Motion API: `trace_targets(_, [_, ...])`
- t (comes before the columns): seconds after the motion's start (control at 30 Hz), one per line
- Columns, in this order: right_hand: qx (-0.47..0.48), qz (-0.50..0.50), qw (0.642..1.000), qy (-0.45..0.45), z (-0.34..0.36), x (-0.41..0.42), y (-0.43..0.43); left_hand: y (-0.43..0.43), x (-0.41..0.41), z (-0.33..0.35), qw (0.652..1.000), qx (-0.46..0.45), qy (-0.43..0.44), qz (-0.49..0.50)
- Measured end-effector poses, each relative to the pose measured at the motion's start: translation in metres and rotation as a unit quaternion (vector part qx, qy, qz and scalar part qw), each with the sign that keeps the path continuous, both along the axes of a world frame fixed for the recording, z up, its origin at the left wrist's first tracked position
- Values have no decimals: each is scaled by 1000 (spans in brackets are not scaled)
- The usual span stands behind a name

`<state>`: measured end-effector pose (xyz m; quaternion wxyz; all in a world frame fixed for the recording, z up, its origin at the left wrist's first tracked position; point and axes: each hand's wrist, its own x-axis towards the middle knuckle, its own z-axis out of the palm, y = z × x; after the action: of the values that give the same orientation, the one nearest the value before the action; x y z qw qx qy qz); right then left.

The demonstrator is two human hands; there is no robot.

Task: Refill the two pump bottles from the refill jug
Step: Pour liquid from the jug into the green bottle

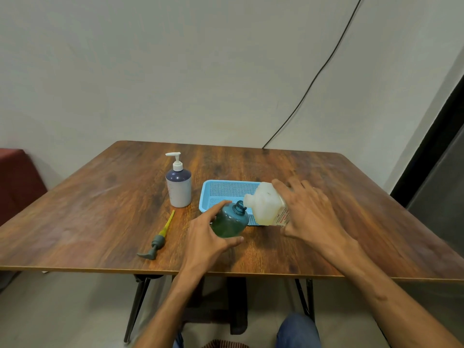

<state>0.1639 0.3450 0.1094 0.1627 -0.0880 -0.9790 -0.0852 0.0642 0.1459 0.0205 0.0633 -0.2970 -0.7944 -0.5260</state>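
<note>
My left hand (pixel 208 234) grips a teal pump bottle (pixel 229 221) with its top off, standing on the table and holding greenish liquid. My right hand (pixel 306 212) holds a translucent white refill jug (pixel 266 204), tipped left so its mouth is just beside the teal bottle's open neck. The teal bottle's grey pump head with a yellow tube (pixel 158 237) lies flat on the table to the left. A second pump bottle (pixel 178 184), white with a dark upper part and a white pump fitted, stands upright further back on the left.
A light blue perforated tray (pixel 221 190) sits behind the teal bottle and under the tipped jug. The wooden table (pixel 100 209) has its front edge close to me. A black cable runs down the wall behind it.
</note>
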Motion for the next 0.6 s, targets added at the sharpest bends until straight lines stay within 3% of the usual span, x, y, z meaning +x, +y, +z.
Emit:
trace_targets(0.17, [-60,0,998,24,-10,-3,-1,-1,-2,0,1000,25,-8,2])
trace_targets(0.27, [-149,17,987,58,-22,-7,1,-2,-7,-2,999,35,-24,4])
trace_targets(0.37, [-262,46,958,106,-37,-10,6,-4,-10,-2,998,52,-37,5])
trace_targets(0.6, [-412,40,893,178,-74,-14,12,-14,-14,-9,994,91,-47,26])
